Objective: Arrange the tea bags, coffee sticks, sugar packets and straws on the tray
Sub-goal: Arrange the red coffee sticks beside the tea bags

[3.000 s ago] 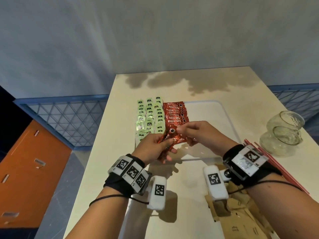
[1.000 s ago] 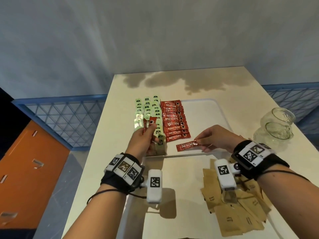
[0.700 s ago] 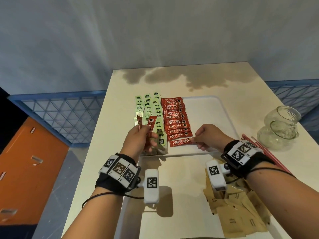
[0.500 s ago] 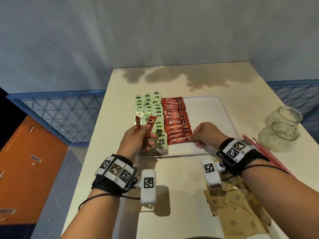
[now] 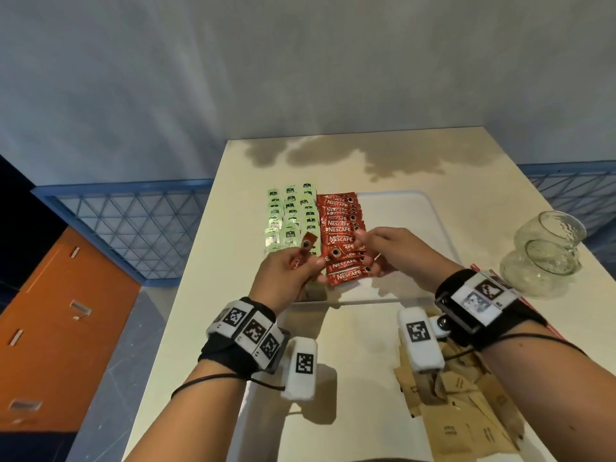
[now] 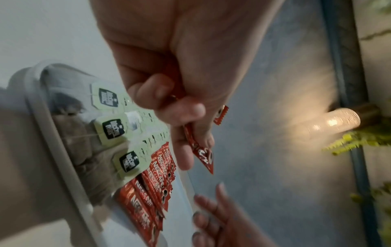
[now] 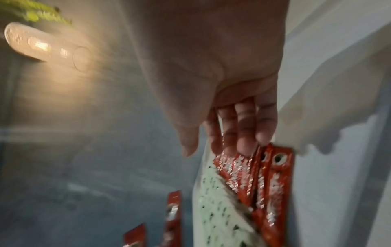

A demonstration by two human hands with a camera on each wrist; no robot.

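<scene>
My left hand (image 5: pixel 308 263) grips two red coffee sticks (image 5: pixel 304 250) upright over the near left corner of the white tray (image 5: pixel 423 215); the left wrist view shows the fingers curled round these held sticks (image 6: pixel 201 150). My right hand (image 5: pixel 363 253) is open, fingers straight (image 7: pixel 243 133), hovering above the near end of the coffee stick row (image 5: pixel 340 228) and close to the held sticks. Green tea bags (image 5: pixel 290 218) lie in columns left of that row. Brown sugar packets (image 5: pixel 466 425) are heaped on the table near me. Red straws (image 5: pixel 475 269) peek out behind my right wrist.
A glass jar (image 5: pixel 546 255) lies on its side at the table's right edge. The tray's right half (image 5: pixel 406 235) is bare. The table (image 5: pixel 333 328) drops off at its left edge to the floor and a blue mesh rail (image 5: pixel 133 221).
My right hand laid its coffee stick at the near end of the row, let go, and moved left toward my left hand. My left hand kept its two sticks.
</scene>
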